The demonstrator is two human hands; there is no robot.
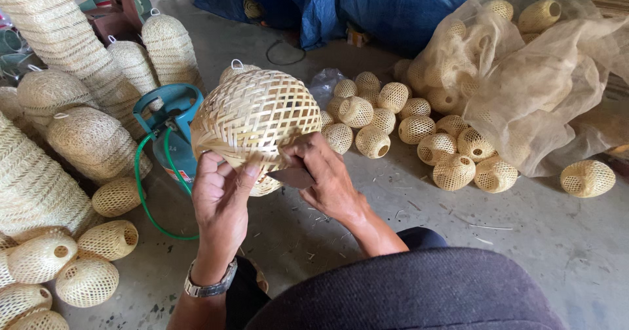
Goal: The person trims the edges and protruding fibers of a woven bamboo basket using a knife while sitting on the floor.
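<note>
I hold a round woven bamboo basket (255, 117) up in front of me, its domed side towards the camera. My left hand (221, 202) grips its lower rim, thumb pressed on the weave; a metal watch sits on that wrist. My right hand (325, 176) holds a small dark knife blade (290, 177) against the rim's lower edge, just right of my left thumb. Both hands touch the basket.
Several small woven balls (373, 141) lie on the concrete floor (563, 238) to the right, more inside a sheer net sack (524, 74). Stacked woven shades (92, 140) crowd the left. A blue gas cylinder (171, 117) with a green hose (143, 199) stands behind the basket. Blue tarp (393, 6) hangs at the back.
</note>
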